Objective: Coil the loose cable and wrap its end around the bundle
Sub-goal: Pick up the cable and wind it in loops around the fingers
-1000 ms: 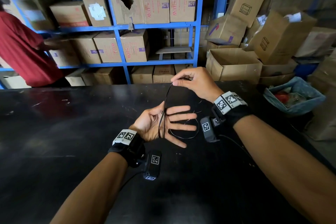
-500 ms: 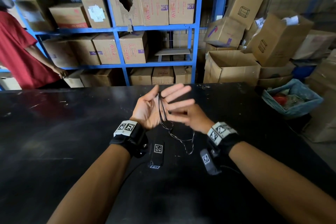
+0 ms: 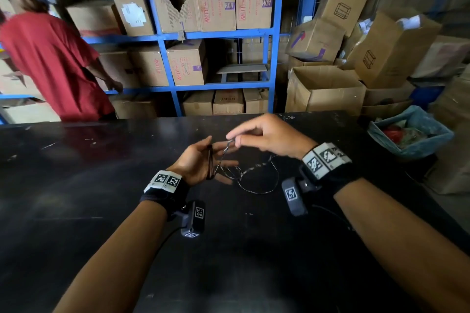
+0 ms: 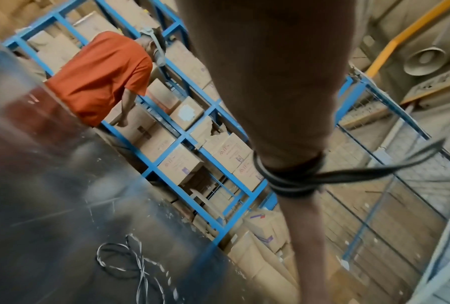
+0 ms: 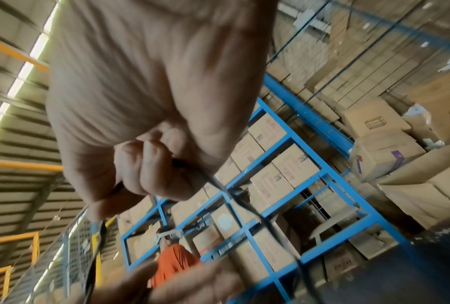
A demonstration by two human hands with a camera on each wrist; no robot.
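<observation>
A thin black cable [image 3: 254, 178] is wound in several turns round my left hand [image 3: 199, 161], which is held upright over the black table [image 3: 101, 211] with fingers stretched out. In the left wrist view the turns [image 4: 288, 178] cross the hand. My right hand [image 3: 235, 139] is just right of and above the left fingers and pinches the cable between thumb and fingertips; the pinch on the cable [image 5: 185, 165] shows in the right wrist view. The loose remainder [image 4: 130, 265] lies in tangled loops on the table under both hands.
A person in a red shirt [image 3: 50, 63] stands behind the table's far left edge. Blue shelving [image 3: 276, 40] full of cardboard boxes runs along the back. Open cartons [image 3: 325, 89] are piled at the right, beside a blue bin [image 3: 412, 134] of rubbish.
My right hand dropped from above the left hand, passed close by its fingers, and now sits to their right with the cable. The person in red has moved to the right.
</observation>
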